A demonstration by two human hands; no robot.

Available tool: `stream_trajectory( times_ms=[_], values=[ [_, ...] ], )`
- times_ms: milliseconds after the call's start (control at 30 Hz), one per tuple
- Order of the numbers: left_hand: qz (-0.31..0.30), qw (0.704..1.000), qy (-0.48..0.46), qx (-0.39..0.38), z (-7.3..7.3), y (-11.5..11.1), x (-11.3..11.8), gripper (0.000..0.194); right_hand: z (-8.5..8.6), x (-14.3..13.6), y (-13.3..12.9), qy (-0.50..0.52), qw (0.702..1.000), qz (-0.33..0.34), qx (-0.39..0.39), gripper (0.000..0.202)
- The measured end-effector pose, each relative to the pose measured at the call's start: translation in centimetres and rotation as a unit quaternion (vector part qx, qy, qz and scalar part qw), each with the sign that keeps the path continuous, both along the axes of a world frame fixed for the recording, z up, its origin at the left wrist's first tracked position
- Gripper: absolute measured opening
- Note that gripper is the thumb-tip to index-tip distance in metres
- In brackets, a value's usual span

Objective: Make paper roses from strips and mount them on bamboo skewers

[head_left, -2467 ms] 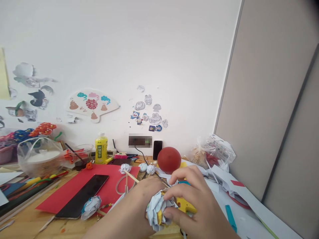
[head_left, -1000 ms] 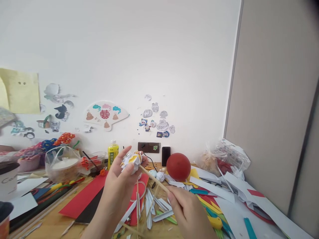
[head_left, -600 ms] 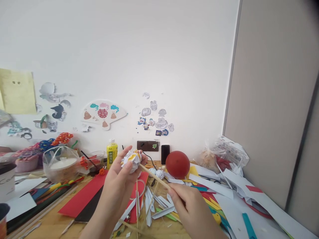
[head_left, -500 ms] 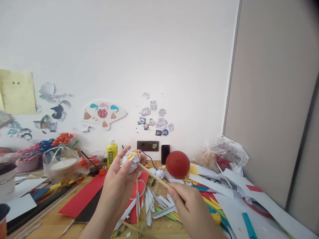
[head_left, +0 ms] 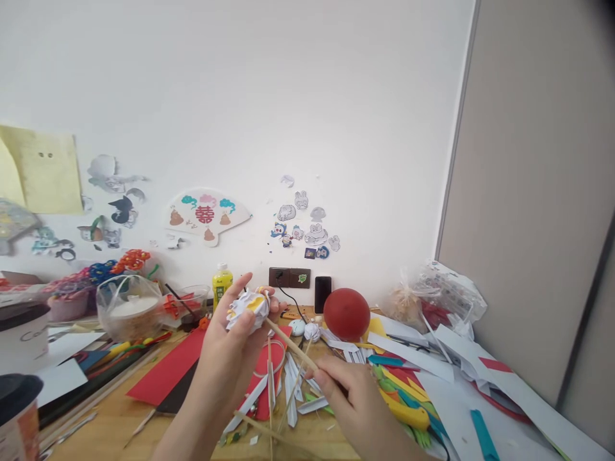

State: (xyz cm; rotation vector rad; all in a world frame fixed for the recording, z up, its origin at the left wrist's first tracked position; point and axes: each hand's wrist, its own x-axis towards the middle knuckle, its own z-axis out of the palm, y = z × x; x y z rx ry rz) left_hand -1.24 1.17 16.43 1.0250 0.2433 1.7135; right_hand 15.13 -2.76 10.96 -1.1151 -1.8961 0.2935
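My left hand (head_left: 230,346) is closed round a crumpled white and yellow paper ball (head_left: 248,310), thumb across its front. A thin wooden stick (head_left: 291,344) runs from the ball down to the right. Its other end is pinched in my right hand (head_left: 346,390), whose fingers are curled. Where the stick meets the ball, the joint is partly hidden. Beneath the hands lie more thin sticks and folded white paper strips (head_left: 292,390), with a red sheet (head_left: 168,368) to their left.
A red balloon (head_left: 346,314) and a black phone (head_left: 323,295) stand towards the wall. Left are a yellow bottle (head_left: 221,283), a bagged tub (head_left: 129,314) and lidded cups (head_left: 22,339). Paper sheets (head_left: 446,397) and a yellow-handled tool (head_left: 406,413) lie right.
The view has shifted slightly left, so the background appears further right. Both hands still hold the ball and stick, and my right hand sits a little nearer to the ball.
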Motion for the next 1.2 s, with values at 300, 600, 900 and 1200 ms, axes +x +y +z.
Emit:
stream_trajectory(
  times_ms=[300, 600, 900, 1200],
  values=[
    [0.119, 0.966, 0.195, -0.119, -2.5, 1.5, -3.2, 0.041, -1.8, 0.1, 2.1, 0.073, 0.993, -0.048, -0.08, 0.028],
    [-0.001, 0.816, 0.51, -0.271, -12.8, 3.2, -7.9, 0.042, -9.2, -7.6, 6.3, -0.092, 0.976, -0.119, -0.158, 0.021],
    [-0.103, 0.778, 0.55, -0.287, -15.6, 2.7, -6.7, 0.045, -11.6, -7.7, 6.4, -0.111, 0.977, -0.111, -0.142, 0.012],
    [0.069, 0.927, 0.337, -0.147, -13.7, 1.7, -3.7, 0.043, -9.0, -7.8, 5.5, 0.034, 0.998, -0.019, -0.053, 0.014]
  ],
)
